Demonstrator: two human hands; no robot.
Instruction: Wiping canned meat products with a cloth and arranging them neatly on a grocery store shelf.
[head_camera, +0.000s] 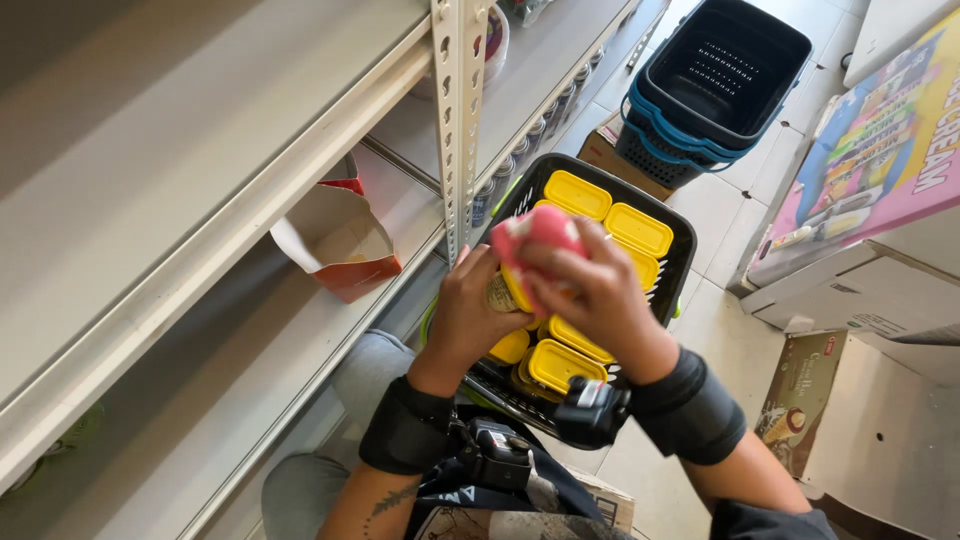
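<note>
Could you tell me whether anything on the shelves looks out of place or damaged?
Yes: a red carton lies on the lower shelf torn open, its flap bent up and apparently empty. The hands hold a pink-topped container over the basket; nothing spilled.

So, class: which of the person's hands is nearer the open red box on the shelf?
Left. The left hand is just right of the red box; the right hand is farther right, over the basket.

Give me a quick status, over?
Both hands, left and right, wipe yellow-lidded tub with pink cloth. Black basket below. Nothing blocking.
</note>
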